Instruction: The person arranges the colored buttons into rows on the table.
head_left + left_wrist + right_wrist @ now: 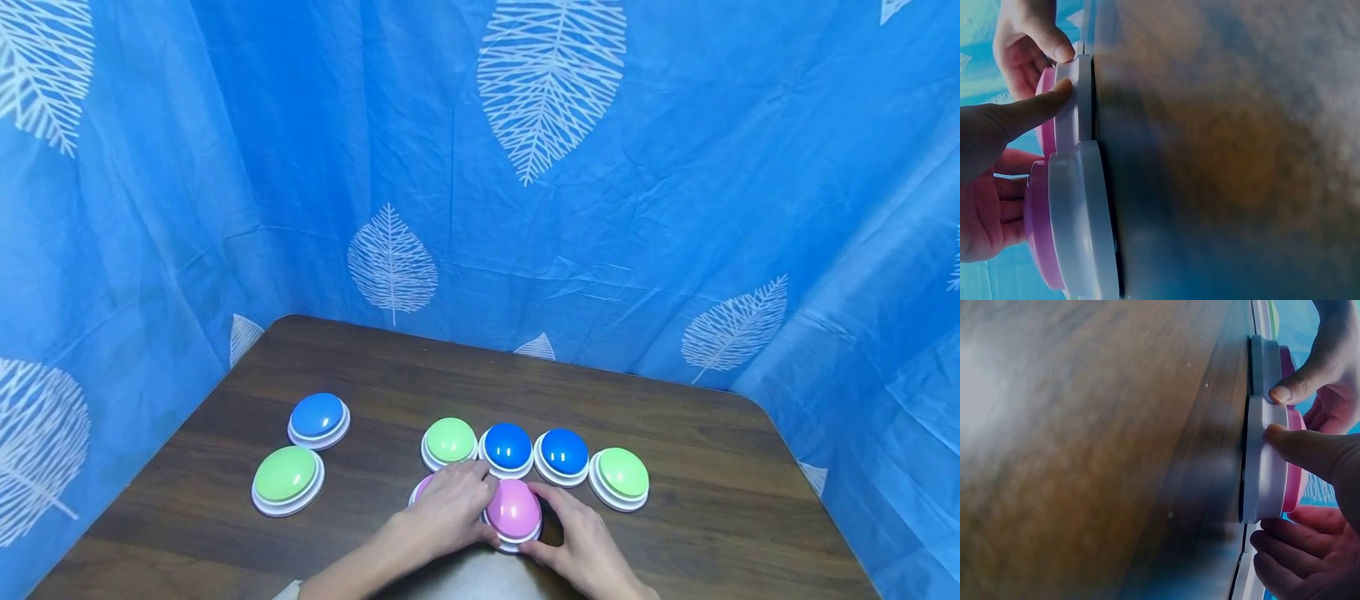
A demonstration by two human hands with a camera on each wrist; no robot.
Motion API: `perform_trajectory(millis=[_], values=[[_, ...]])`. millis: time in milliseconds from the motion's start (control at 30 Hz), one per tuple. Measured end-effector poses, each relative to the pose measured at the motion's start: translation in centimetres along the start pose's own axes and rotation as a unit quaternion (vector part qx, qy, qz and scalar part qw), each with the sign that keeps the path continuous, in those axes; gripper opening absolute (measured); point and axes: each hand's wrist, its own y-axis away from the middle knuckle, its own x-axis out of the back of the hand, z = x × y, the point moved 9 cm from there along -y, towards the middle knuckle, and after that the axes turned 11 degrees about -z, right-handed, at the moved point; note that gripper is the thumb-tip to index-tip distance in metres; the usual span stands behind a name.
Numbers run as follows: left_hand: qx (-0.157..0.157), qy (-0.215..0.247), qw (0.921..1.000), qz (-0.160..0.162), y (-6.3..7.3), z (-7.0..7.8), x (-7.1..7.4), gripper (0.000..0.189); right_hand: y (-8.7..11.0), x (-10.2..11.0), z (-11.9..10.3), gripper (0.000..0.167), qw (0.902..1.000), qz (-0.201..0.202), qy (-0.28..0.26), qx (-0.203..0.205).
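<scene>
Both hands are at a pink dome push button (pixel 513 508) with a white base, flat on the table. The left hand (pixel 456 504) grips it from the left, thumb on the front of the white base and fingers toward the back. From the right, the right hand (pixel 581 542) holds the same button, with its thumb (pixel 1304 447) against the base. A second pink button (pixel 1041 231) stands beside it to the left, mostly covered by the left hand in the head view. In the left wrist view the two white bases appear to touch.
Behind the pink buttons runs a row: a green button (pixel 451 440), two blue buttons (pixel 507 446) and a green button (pixel 622 473) at the right end. Farther left stand a light blue button (pixel 317 414) and a green button (pixel 286 475). Blue curtains (pixel 450 167) surround the wooden table (pixel 375 367).
</scene>
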Motion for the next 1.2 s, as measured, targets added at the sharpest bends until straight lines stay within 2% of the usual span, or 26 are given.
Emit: perform_trajectory(millis=[400, 600, 767, 1000, 1100, 1200], values=[[0.001, 0.005, 0.9999, -0.012, 0.0, 0.1, 0.0, 0.062, 0.3, 0.2, -0.2, 0.067, 0.9997, 0.009, 0.022, 0.006], [0.000, 0.000, 1.0000, 0.000, -0.1, 0.4, 0.2, 0.060, 0.5, 0.8, -0.4, 0.070, 0.9993, 0.012, 0.020, 0.030], [-0.003, -0.005, 0.9999, 0.014, 0.2, 0.6, 1.1, 0.061, 0.5, 1.4, -0.7, 0.069, 0.9981, 0.032, 0.026, 0.045], [0.028, -0.008, 0.9984, 0.048, 1.9, -0.8, 3.1, 0.060, -0.8, 1.8, -2.4, 0.069, 0.9976, 0.049, 0.017, 0.046], [0.046, -0.002, 0.9974, 0.056, 3.1, -2.0, 3.8, 0.063, -1.9, 1.6, -3.6, 0.070, 0.9975, 0.044, 0.002, 0.055], [0.075, 0.015, 0.9956, 0.053, 4.9, -3.7, 4.2, 0.067, -3.3, 1.1, -4.9, 0.073, 0.9979, 0.026, -0.010, 0.059]])
